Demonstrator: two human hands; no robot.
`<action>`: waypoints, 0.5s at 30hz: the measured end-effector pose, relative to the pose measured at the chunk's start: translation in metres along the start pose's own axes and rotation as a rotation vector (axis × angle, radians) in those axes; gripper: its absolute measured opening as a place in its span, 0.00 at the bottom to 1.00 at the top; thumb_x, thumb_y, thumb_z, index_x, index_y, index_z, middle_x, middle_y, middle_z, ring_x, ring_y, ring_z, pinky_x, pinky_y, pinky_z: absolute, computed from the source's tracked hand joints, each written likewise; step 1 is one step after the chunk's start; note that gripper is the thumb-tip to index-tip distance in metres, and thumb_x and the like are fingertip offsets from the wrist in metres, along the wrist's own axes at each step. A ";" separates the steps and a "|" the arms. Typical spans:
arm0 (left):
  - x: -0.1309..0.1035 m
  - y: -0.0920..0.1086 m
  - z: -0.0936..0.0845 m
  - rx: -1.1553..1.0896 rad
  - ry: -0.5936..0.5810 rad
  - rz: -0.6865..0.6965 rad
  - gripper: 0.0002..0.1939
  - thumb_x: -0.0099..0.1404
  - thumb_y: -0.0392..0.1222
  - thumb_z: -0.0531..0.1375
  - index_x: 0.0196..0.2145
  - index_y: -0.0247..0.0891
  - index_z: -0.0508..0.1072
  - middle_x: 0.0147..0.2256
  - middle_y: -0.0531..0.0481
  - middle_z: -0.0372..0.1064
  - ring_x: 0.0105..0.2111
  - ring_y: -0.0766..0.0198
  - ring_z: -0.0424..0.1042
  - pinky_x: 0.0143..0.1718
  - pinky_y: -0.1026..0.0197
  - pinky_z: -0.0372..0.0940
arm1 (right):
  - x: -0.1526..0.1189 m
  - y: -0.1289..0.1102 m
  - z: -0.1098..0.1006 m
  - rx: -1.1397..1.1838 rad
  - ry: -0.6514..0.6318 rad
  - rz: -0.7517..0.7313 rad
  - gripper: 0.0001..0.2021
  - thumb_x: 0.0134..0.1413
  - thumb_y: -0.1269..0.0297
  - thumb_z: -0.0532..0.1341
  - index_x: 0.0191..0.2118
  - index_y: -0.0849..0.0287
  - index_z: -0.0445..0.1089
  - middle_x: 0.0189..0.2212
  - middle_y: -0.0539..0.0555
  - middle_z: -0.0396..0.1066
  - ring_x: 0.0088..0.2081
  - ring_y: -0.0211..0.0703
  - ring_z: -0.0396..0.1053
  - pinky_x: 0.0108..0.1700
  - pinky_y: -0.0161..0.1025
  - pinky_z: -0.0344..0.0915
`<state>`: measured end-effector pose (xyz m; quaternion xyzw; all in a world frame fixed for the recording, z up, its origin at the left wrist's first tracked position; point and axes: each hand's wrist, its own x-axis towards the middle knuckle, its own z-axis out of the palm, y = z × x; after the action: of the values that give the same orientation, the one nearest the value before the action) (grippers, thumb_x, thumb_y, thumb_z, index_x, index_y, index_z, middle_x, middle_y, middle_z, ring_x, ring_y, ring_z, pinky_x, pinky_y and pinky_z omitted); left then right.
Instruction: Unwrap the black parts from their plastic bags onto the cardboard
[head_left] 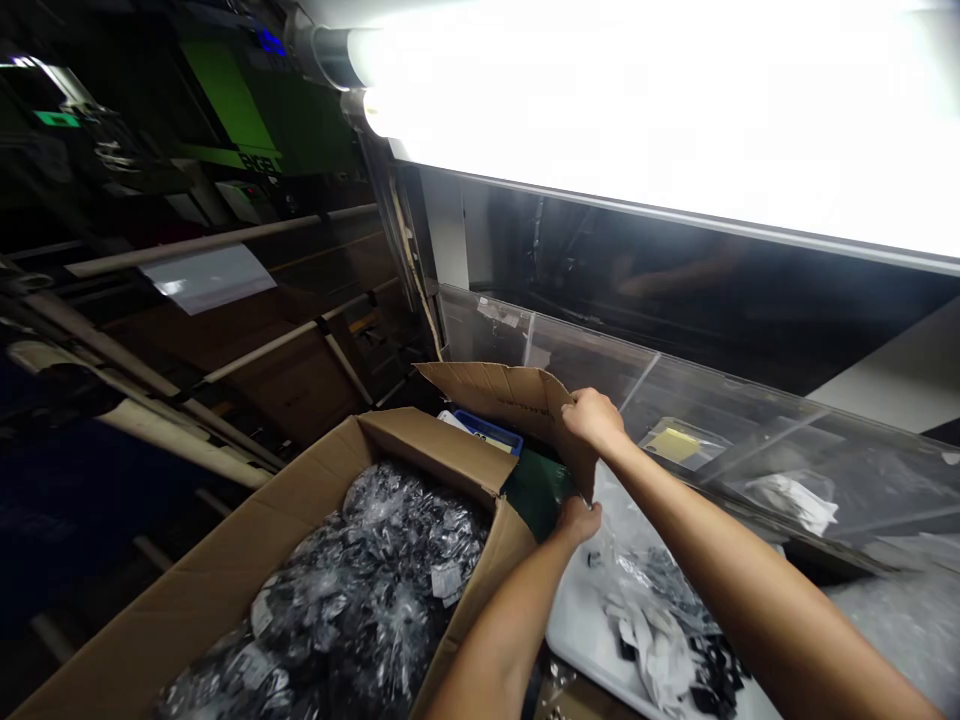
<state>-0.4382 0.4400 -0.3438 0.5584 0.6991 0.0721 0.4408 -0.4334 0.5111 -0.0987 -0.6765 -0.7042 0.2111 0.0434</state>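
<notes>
A cardboard flap [517, 402] was held upright beyond the open cardboard box [225, 590]: the right hand [594, 417] was closed in a grip on its upper edge, the left hand [577, 520] at its lower edge. Bagged dark parts [360, 590] filled the box; a white tray [592, 640] lay on the tabletop beside it.

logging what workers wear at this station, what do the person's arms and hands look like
Both forearms are bare as far as the picture shows, with no sleeves in view. The left hand and the right hand are bare too: no gloves, and no watch, wristband or rings show. The dim light hides finer detail.
</notes>
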 end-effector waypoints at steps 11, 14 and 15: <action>0.001 -0.035 -0.004 -0.026 0.161 -0.159 0.21 0.68 0.42 0.47 0.57 0.48 0.65 0.53 0.45 0.71 0.52 0.54 0.72 0.47 0.58 0.68 | 0.007 0.011 0.013 -0.004 -0.136 -0.094 0.16 0.56 0.64 0.57 0.48 0.59 0.74 0.45 0.61 0.76 0.48 0.51 0.73 0.44 0.36 0.66; 0.002 -0.049 -0.007 0.011 0.122 -0.156 0.21 0.67 0.40 0.50 0.57 0.47 0.65 0.53 0.44 0.72 0.52 0.52 0.71 0.46 0.57 0.68 | 0.001 0.018 0.025 -0.103 -0.120 -0.046 0.17 0.57 0.66 0.55 0.50 0.64 0.71 0.46 0.66 0.75 0.48 0.55 0.73 0.44 0.40 0.67; 0.004 -0.050 -0.008 0.028 0.100 -0.138 0.21 0.66 0.40 0.52 0.57 0.45 0.66 0.52 0.43 0.72 0.52 0.52 0.72 0.46 0.57 0.68 | -0.001 0.020 0.028 -0.136 -0.096 -0.030 0.17 0.58 0.67 0.55 0.51 0.66 0.70 0.46 0.68 0.74 0.48 0.56 0.73 0.45 0.42 0.68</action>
<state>-0.4798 0.4281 -0.3708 0.5109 0.7578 0.0595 0.4015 -0.4245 0.5036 -0.1309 -0.6563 -0.7283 0.1945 -0.0335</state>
